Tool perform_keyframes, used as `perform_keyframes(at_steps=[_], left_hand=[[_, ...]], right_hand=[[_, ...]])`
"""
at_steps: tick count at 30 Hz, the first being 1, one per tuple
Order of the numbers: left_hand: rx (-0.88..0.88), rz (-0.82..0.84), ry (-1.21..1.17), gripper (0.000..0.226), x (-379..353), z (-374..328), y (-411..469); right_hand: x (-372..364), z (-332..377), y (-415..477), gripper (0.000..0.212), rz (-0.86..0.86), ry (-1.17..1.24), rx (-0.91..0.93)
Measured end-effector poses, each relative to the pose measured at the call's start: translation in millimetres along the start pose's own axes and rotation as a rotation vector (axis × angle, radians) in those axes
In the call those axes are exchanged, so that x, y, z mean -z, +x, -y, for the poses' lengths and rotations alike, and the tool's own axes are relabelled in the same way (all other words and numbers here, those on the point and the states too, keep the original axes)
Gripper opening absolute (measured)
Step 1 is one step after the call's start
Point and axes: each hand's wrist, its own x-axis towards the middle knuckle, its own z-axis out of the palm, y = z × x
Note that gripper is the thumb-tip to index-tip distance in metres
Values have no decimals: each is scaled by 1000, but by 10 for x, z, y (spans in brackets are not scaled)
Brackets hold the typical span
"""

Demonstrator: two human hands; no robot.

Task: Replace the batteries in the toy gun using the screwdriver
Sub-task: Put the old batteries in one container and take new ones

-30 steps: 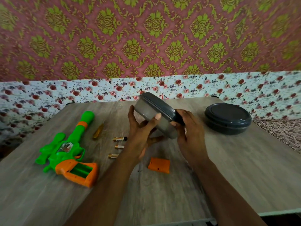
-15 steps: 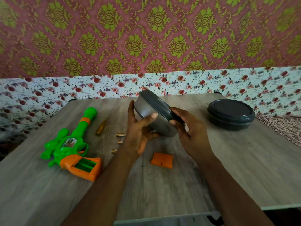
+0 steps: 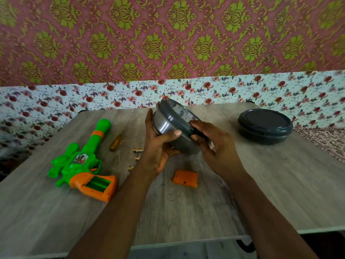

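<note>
A green and orange toy gun (image 3: 82, 163) lies on the left of the wooden table (image 3: 186, 212), its battery bay in the grip uncovered. The orange battery cover (image 3: 185, 178) rests near the middle. A yellow-handled screwdriver (image 3: 116, 141) lies beside the barrel, with three small batteries (image 3: 137, 150) to its right, partly hidden by my left wrist. My left hand (image 3: 158, 146) cradles a tilted steel container with a dark grey lid (image 3: 173, 126) from below. My right hand (image 3: 214, 146) pinches the lid's near rim.
A second dark grey lidded container (image 3: 265, 126) stands at the back right of the table. A floral cloth (image 3: 46, 105) hangs behind the table, and a patterned fabric (image 3: 326, 139) lies off the right edge. A tiny screw (image 3: 163, 184) sits near the orange cover.
The container stays tilted between both hands with almost no shift. My head view has tipped slightly, so the scene sits a little differently in frame.
</note>
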Motion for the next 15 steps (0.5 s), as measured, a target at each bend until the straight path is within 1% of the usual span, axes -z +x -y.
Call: perform_keyframes(at_steps=[6, 15], left_hand=[[16, 3, 7, 103, 1, -36, -24], [18, 13, 73, 103, 72, -75, -17]], right_hand=[[15, -6, -5, 36, -19, 4, -9], [85, 50, 0, 44, 21, -96, 70]])
